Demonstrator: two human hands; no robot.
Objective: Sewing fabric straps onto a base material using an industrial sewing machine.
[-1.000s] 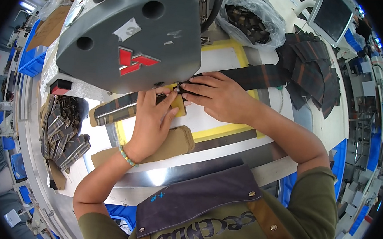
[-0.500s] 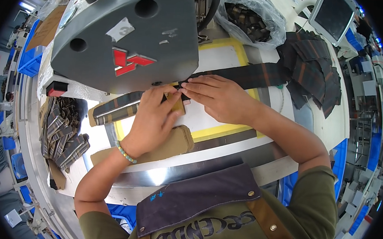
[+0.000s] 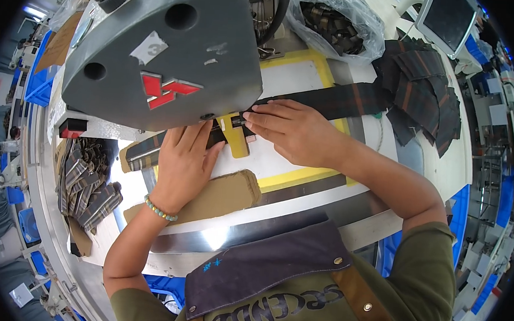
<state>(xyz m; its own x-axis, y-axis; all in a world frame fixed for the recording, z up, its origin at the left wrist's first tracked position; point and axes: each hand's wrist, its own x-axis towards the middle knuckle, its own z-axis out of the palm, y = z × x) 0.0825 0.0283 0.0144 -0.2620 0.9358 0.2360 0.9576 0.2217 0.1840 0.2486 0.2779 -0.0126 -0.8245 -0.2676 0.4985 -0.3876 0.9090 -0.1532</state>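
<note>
Palm down, the left hand [image 3: 185, 159] lies flat with fingers spread on the dark plaid fabric strip [image 3: 331, 103], its forearm running in from seven o'clock. At two o'clock from it, the right hand [image 3: 297, 130] presses the same strip flat, fingertips [image 3: 252, 118] meeting the yellow guide [image 3: 238, 137] under the grey sewing machine head [image 3: 164, 49].

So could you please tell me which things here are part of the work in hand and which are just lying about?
In use:
- left hand, flat on the plaid fabric strip
- right hand, pressing the strip
- yellow guide
- grey sewing machine head

Lying about:
- stack of cut plaid pieces
- clear bag of pieces
- plaid strips in a pile
- brown cardboard piece
</note>
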